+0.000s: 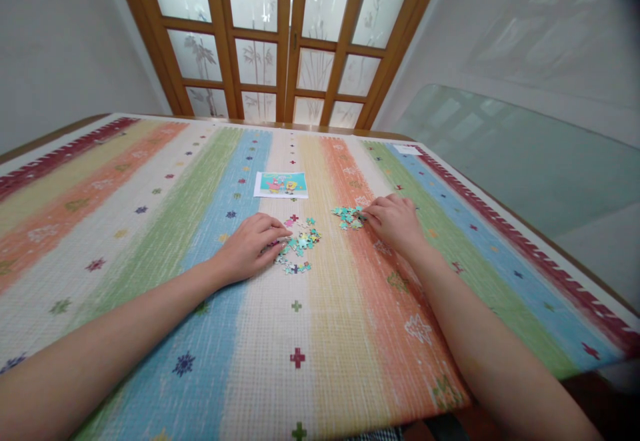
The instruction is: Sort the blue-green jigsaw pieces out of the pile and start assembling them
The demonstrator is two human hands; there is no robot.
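A loose pile of small jigsaw puzzle pieces [302,244], mostly teal with some pink and yellow, lies on the striped tablecloth in front of me. My left hand [254,244] rests at the pile's left edge, fingers curled together, with what looks like a puzzle piece at the fingertips. Farther right is a second, smaller cluster of teal puzzle pieces [349,216]. At its right side my right hand [395,222] has its thumb and fingers pinched on a puzzle piece; the fingers partly hide it. Behind the piles lies a picture card [283,185] with pink and yellow cartoon figures.
The striped tablecloth [280,361] covers the table. A small white paper [407,150] lies near the far right corner. Beyond the table's far edge stand wooden doors [290,34] with frosted panes. A pale glass panel [480,154] leans along the right side.
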